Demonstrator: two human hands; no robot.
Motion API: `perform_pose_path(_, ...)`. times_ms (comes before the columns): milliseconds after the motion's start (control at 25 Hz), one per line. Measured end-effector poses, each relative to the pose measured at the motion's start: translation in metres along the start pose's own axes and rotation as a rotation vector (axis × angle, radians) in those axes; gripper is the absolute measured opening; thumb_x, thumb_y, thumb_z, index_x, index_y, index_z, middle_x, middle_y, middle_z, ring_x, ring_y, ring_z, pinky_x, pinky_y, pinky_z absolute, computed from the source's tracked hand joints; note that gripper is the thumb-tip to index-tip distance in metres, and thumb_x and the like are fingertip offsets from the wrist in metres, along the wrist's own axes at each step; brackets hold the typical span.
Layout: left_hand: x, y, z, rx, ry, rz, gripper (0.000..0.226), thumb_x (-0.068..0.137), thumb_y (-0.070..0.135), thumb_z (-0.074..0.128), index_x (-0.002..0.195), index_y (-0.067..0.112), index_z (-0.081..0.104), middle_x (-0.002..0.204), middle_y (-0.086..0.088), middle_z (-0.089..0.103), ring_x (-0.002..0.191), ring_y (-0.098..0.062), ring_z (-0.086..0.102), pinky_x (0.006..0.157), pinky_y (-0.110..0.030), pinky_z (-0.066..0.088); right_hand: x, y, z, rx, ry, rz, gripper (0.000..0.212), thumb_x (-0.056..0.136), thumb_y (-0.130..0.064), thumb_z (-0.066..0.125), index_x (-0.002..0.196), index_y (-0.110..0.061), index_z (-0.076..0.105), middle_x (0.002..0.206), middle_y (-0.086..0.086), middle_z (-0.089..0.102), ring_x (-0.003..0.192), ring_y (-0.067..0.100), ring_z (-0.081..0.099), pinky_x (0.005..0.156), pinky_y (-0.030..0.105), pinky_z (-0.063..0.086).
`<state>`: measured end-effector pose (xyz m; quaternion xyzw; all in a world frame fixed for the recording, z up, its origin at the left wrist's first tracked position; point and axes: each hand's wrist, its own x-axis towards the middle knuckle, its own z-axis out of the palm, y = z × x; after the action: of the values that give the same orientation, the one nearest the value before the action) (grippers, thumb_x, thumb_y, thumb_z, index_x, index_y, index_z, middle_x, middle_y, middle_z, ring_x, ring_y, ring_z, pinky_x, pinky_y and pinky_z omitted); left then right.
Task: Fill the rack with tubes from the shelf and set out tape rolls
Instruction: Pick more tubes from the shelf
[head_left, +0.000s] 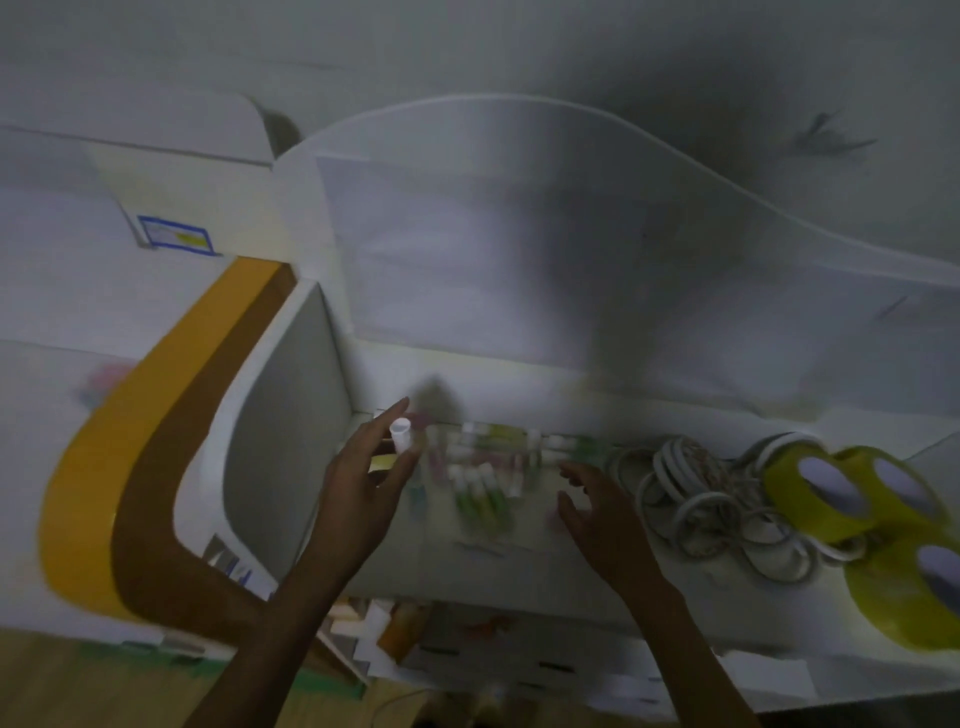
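Observation:
The view is blurred. My left hand holds a small white-capped tube upright between thumb and fingers, just left of a pile of tubes lying on the white shelf. The loose tubes have white caps and green or pink contents. My right hand hovers over the pile's right side with fingers spread and slightly bent, holding nothing. Yellow tape rolls lie at the shelf's right end, with another yellow roll nearer me. No rack is in sight.
Several thin white rings lie tangled between the tubes and the tape rolls. A white side panel closes the shelf on the left, beside a yellow and brown curved surface. Cluttered boxes sit on the level below.

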<state>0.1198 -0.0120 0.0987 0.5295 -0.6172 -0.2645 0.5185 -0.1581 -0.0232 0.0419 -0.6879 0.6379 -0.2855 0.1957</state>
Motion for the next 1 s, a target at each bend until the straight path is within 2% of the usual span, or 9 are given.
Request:
perform_pose_path(120, -0.005, 0.004, 0.000, 0.027, -0.023, -0.003, 0.039, 0.095, 0.015, 0.058, 0.128, 0.034, 0.051, 0.116, 0.031, 0.055, 0.096, -0.005, 0.063, 0.064, -0.031, 0.060, 0.005, 0.006, -0.009, 0.013, 0.021, -0.002, 0.033, 0.089, -0.013, 0.062, 0.122, -0.018, 0.060, 0.114, -0.002, 0.061, 0.100, 0.009, 0.052, 0.085, 0.020, 0.035)
perform_pose_path(200, -0.006, 0.009, 0.000, 0.098, -0.024, 0.065, 0.035, 0.098, 0.013, 0.054, 0.119, 0.041, 0.052, 0.115, 0.031, 0.055, 0.101, -0.005, 0.061, 0.069, -0.037, 0.059, 0.007, 0.008, -0.013, 0.031, 0.019, -0.004, 0.032, 0.090, -0.016, 0.060, 0.121, -0.018, 0.060, 0.111, -0.005, 0.058, 0.101, 0.011, 0.052, 0.085, 0.020, 0.034)
perform_pose_path(280, -0.008, 0.015, 0.001, 0.167, -0.007, 0.127, 0.034, 0.098, 0.013, 0.054, 0.117, 0.042, 0.052, 0.117, 0.035, 0.052, 0.104, -0.001, 0.058, 0.072, -0.031, 0.057, 0.011, 0.007, -0.014, 0.040, 0.018, -0.062, 0.034, 0.087, -0.024, 0.055, 0.121, -0.020, 0.060, 0.110, -0.009, 0.058, 0.100, 0.010, 0.053, 0.086, 0.019, 0.034)
perform_pose_path(360, -0.011, 0.017, 0.001, 0.238, 0.035, 0.189, 0.030, 0.096, 0.017, 0.057, 0.120, 0.035, 0.055, 0.116, 0.035, 0.052, 0.100, 0.000, 0.059, 0.070, -0.024, 0.055, 0.017, 0.001, -0.010, 0.087, -0.008, -0.098, 0.040, 0.083, -0.028, 0.052, 0.122, -0.021, 0.059, 0.114, -0.008, 0.060, 0.102, 0.007, 0.054, 0.088, 0.020, 0.037)
perform_pose_path(480, -0.021, 0.008, -0.005, 0.320, 0.070, 0.205, 0.045, 0.084, 0.005, 0.069, 0.125, 0.019, 0.059, 0.116, 0.013, 0.057, 0.095, -0.010, 0.061, 0.064, -0.019, 0.054, 0.025, -0.015, 0.009, 0.108, -0.005, -0.198, 0.034, 0.086, -0.028, 0.054, 0.117, -0.017, 0.062, 0.114, -0.002, 0.064, 0.104, 0.014, 0.059, 0.092, 0.020, 0.040)
perform_pose_path(560, -0.027, 0.003, -0.011, 0.343, 0.069, 0.183, 0.057, 0.076, -0.003, 0.074, 0.128, 0.014, 0.058, 0.116, 0.002, 0.058, 0.093, -0.012, 0.060, 0.059, -0.018, 0.054, 0.029, -0.027, 0.024, 0.097, -0.033, -0.274, 0.031, 0.089, -0.031, 0.052, 0.114, -0.016, 0.062, 0.113, 0.001, 0.065, 0.104, 0.017, 0.059, 0.093, 0.023, 0.041)
perform_pose_path(760, -0.034, -0.004, -0.029, 0.348, 0.077, 0.141, 0.064, 0.077, 0.000, 0.076, 0.133, 0.019, 0.052, 0.117, 0.000, 0.056, 0.095, -0.012, 0.057, 0.060, -0.017, 0.054, 0.033, -0.065, 0.067, 0.070, -0.168, -0.373, 0.041, 0.087, -0.036, 0.047, 0.123, -0.019, 0.058, 0.120, 0.001, 0.062, 0.112, 0.017, 0.054, 0.098, 0.030, 0.042)
perform_pose_path(840, -0.035, -0.007, -0.034, 0.337, 0.075, 0.113, 0.064, 0.078, 0.002, 0.076, 0.134, 0.019, 0.051, 0.119, 0.002, 0.055, 0.098, -0.010, 0.057, 0.063, -0.015, 0.055, 0.032, -0.082, 0.087, -0.007, -0.247, -0.389, 0.043, 0.088, -0.035, 0.049, 0.128, -0.019, 0.054, 0.126, 0.001, 0.059, 0.117, 0.018, 0.053, 0.101, 0.034, 0.042)
perform_pose_path(1000, -0.031, -0.016, -0.042, 0.291, 0.049, 0.088, 0.063, 0.078, 0.002, 0.076, 0.132, 0.023, 0.051, 0.119, 0.006, 0.055, 0.102, -0.007, 0.056, 0.066, -0.009, 0.052, 0.030, -0.105, 0.123, -0.163, -0.275, -0.341, 0.049, 0.089, -0.036, 0.057, 0.133, -0.016, 0.049, 0.132, 0.004, 0.056, 0.118, 0.022, 0.054, 0.099, 0.035, 0.046)
